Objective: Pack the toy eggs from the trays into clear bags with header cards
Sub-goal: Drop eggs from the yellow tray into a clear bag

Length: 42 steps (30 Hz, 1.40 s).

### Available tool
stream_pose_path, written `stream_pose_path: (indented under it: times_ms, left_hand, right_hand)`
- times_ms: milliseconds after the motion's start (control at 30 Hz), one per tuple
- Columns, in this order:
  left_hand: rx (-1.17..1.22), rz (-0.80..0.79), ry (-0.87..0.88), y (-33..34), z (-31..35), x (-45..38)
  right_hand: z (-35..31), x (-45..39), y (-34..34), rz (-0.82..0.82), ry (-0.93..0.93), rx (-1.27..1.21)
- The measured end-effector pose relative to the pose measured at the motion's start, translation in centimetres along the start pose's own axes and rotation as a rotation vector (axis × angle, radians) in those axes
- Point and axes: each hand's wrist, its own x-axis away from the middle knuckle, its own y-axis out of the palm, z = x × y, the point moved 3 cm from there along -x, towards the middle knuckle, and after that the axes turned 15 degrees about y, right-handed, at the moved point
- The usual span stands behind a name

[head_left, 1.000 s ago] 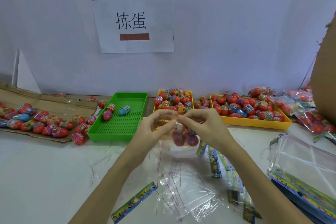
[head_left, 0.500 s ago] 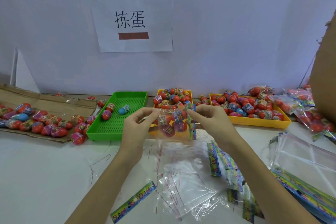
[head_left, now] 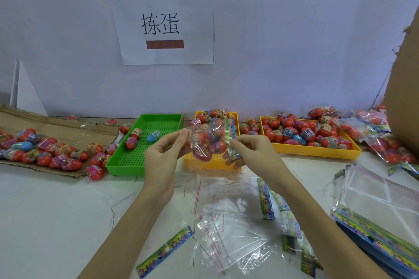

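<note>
Clear plastic bag, filled with toy eggs, is held at frame centre above the tabletop, between both hands. Left hand fingers pinch its left edge; right hand fingers pinch the card side. Card strip is judged upright, nearer the right hand.

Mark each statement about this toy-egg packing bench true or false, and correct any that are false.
1. Both hands hold one clear plastic bag of toy eggs: left hand, right hand. True.
2. The green perforated plastic tray is heaped full of eggs. False: it holds only three, one of them a blue egg.
3. A loose colourful paper header card lies on the white table near the left forearm. True.
4. The large yellow plastic tray on the right is empty. False: it is full of eggs.
</note>
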Motion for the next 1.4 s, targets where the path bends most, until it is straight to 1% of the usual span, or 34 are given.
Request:
stream_pose_path:
  times_ms: [67,133,167,233,300,433,567,733,800,867,933,967,1033,1067,1100,1133,1200,1233,1267,1333,1400]
  left_hand:
    - [-0.084,-0.123,0.011,0.5,-0.1,0.3]
    - [-0.159,-0.286,-0.010,1.1,-0.2,0.6]
    - [-0.164,-0.358,-0.038,1.3,-0.3,0.7]
    - [-0.103,-0.463,-0.084,1.6,-0.7,0.9]
    - [-0.051,-0.505,-0.086,1.7,-0.9,1.1]
    - [-0.026,-0.498,-0.057,1.5,-0.7,0.9]
    - [-0.011,-0.506,-0.047,1.1,-0.5,0.3]
    - [-0.059,-0.500,0.015,1.0,-0.4,0.2]
    - [-0.114,-0.489,0.100,1.0,-0.4,0.3]
    - [-0.162,-0.458,0.212,1.2,-0.3,0.5]
    - [-0.300,-0.463,0.414,1.4,0.1,0.7]
    - [-0.422,-0.495,0.548,1.6,0.3,1.0]
    - [-0.682,-0.603,0.812,2.1,0.8,1.7]
    - [-0.798,-0.663,0.918,2.3,0.9,2.0]
    - [-0.897,-0.706,1.003,2.5,0.9,2.3]
    - [-0.977,-0.729,1.071,2.6,0.9,2.4]
    - [-1.090,-0.759,1.160,2.8,0.8,2.5]
    - [-1.115,-0.775,1.168,2.8,0.7,2.6]
    - [-1.106,-0.784,1.127,2.8,0.6,2.6]
    - [-0.984,-0.740,0.942,2.7,0.3,2.6]
    - [-0.833,-0.608,0.752,2.5,-0.1,2.3]
  right_hand:
    - [0.1,0.0,-0.4,0.117,-0.034,0.012]
    - [0.2,-0.1,-1.1,0.226,-0.064,0.020]
    - [0.2,-0.2,-1.3,0.261,-0.079,0.014]
    - [0.1,-0.2,-1.7,0.294,-0.113,0.009]
    - [0.1,-0.2,-1.7,0.317,-0.165,0.068]
    - [-0.1,0.1,-1.2,0.411,-0.312,0.291]
    - [-0.4,0.0,-1.7,0.461,-0.318,0.316]
    - [-0.4,0.0,-1.8,0.425,-0.300,0.231]
    - [-0.2,-0.1,-1.8,0.402,-0.273,0.183]
    - [0.2,-0.4,-1.8,0.374,-0.196,0.114]
    - [0.4,-0.4,-1.2,0.291,-0.088,-0.023]
    - [0.4,-0.3,-0.7,0.203,-0.026,-0.152]
    - [0.2,-0.2,0.5,-0.036,0.123,-0.430]
    - [0.0,-0.2,1.0,-0.140,0.189,-0.525]
    - [-0.1,-0.1,1.2,-0.204,0.226,-0.575]
    - [-0.1,-0.1,1.2,-0.228,0.229,-0.591]
    - [-0.1,-0.1,0.8,-0.185,0.174,-0.574]
    - [0.0,-0.1,0.6,-0.150,0.144,-0.563]
    - [0.1,-0.2,0.4,-0.124,0.129,-0.562]
    - [0.2,-0.4,0.2,-0.119,0.136,-0.585]
    - [0.4,-0.6,0.2,-0.142,0.136,-0.574]
